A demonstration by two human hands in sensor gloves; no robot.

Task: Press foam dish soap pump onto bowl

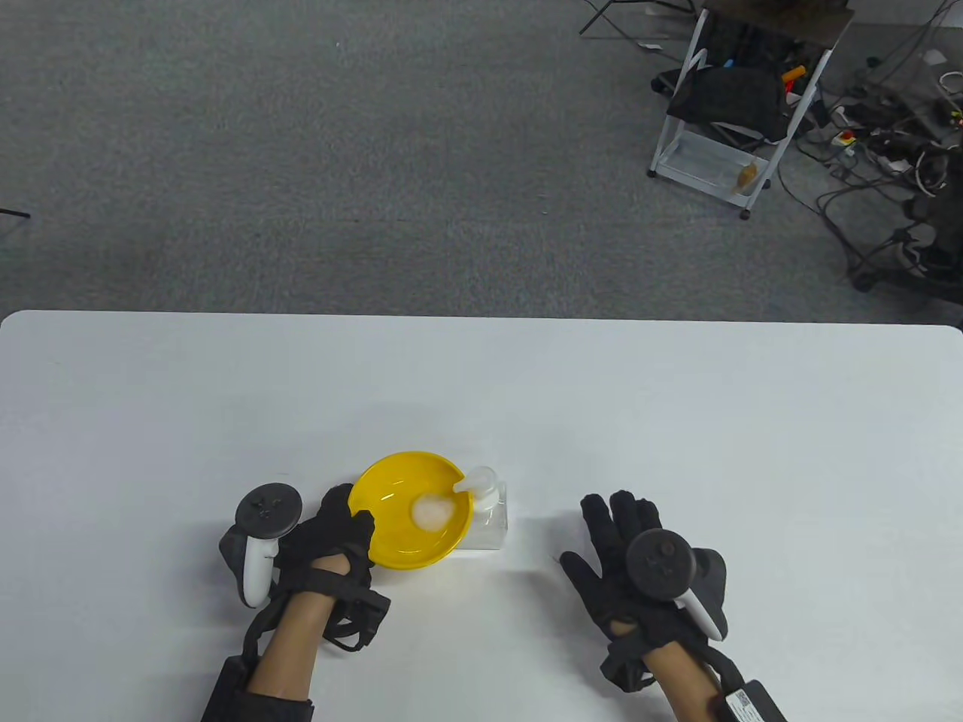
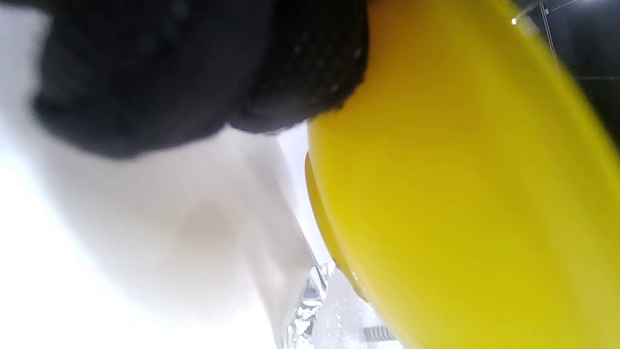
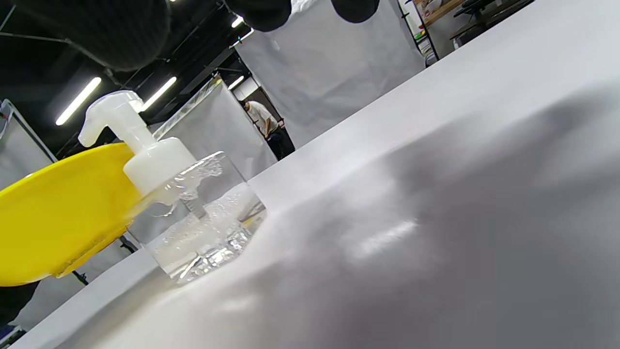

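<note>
The right hand (image 1: 639, 571) lies nearest the camera, palm down on the white table (image 1: 677, 421), fingers extended and spread, holding nothing; a tracker (image 1: 662, 564) is strapped to its back. It sits well apart from the dispenser, to its right. The left hand (image 1: 331, 541) grips the near-left rim of the yellow bowl (image 1: 399, 541), thumb over the rim's inner edge and the remaining fingers (image 2: 300, 72) under the outer wall, as the left wrist view confirms. Its tracker (image 1: 259, 538) stands off to the left of the hand. The bowl is held tilted, its right side raised against the foam dish soap pump (image 1: 485, 504), and the right wrist view shows the bowl's edge touching the bottle just below the pump collar. A blob of white foam (image 1: 432, 511) rests inside the bowl beneath the nozzle. The white pump head (image 3: 116, 116) points its spout over the bowl rim. The clear square bottle (image 3: 203, 213) stands upright on the table, partly filled with clear, bubbly liquid. Beyond the table's far edge lies grey carpet (image 1: 338, 165), with a white cart (image 1: 730, 113) and tangled cables (image 1: 888, 150) at upper right.
</note>
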